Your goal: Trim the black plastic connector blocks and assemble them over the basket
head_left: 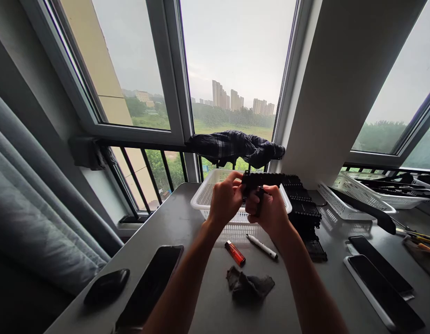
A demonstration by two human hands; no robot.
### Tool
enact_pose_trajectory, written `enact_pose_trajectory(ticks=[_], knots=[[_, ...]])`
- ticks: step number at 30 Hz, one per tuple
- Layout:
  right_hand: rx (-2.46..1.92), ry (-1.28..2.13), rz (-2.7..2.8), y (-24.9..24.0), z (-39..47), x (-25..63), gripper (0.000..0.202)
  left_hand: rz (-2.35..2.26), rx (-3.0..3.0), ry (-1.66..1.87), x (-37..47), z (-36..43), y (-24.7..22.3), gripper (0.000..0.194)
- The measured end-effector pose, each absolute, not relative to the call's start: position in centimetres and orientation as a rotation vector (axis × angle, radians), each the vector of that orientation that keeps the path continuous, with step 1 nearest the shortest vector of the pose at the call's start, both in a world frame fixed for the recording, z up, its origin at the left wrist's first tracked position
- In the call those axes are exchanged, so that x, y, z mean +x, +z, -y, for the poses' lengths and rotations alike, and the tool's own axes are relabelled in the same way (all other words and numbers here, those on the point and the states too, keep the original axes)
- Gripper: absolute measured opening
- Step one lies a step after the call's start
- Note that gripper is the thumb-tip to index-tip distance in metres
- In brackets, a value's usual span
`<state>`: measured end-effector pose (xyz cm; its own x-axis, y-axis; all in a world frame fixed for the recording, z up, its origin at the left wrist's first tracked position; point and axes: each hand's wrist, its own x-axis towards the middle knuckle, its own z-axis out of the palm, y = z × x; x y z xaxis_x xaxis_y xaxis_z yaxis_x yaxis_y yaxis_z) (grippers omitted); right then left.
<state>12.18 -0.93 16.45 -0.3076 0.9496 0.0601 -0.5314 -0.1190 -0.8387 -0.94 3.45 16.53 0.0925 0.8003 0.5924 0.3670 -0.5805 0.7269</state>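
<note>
Above a white perforated basket (201, 199), a black segmented strip with a scalloped edge (265, 179), like a length of cable drag chain, is held up in both hands. My left hand (226, 197) is closed, its thumb and fingers pinching the strip's left end. Below its middle, my right hand (268, 206) is closed around a dark part that points downward; whether this part belongs to the strip cannot be made out. Several similar black strips (301, 206) lie stacked to the right of the basket. Against the dark strip, finer detail is lost.
Nearer on the grey table lie a red lighter (235, 253), a white marker (262, 246) and a crumpled dark cloth (250, 284). A mouse (106, 286) and a phone (150, 287) are at left. More phones (381, 292) and white baskets (350, 204) are at right.
</note>
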Motion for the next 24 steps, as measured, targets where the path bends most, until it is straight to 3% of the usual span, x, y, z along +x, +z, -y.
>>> enact_pose_trajectory(ticks=[2,8,12,19,24], knots=[[-0.684,1.547,0.97,16.3,0.8,12.5,0.035,-1.173,1.835,1.56,-1.2,-3.7,16.7,0.019],[-0.96,0.853,0.949,14.8,-0.5,12.6,0.036,-0.93,1.355,1.522,-1.8,-4.0,17.2,0.055],[-0.868,0.737,0.925,14.4,-0.8,12.2,0.036,-0.78,1.303,1.393,-1.7,-3.8,17.2,0.067],[-0.84,0.574,0.878,14.4,-1.3,13.3,0.037,-0.885,1.503,1.336,-1.5,-4.0,17.1,0.035],[-0.922,0.484,0.945,14.0,-1.8,14.0,0.029,-0.959,1.636,1.268,-1.6,-4.0,16.9,0.027]])
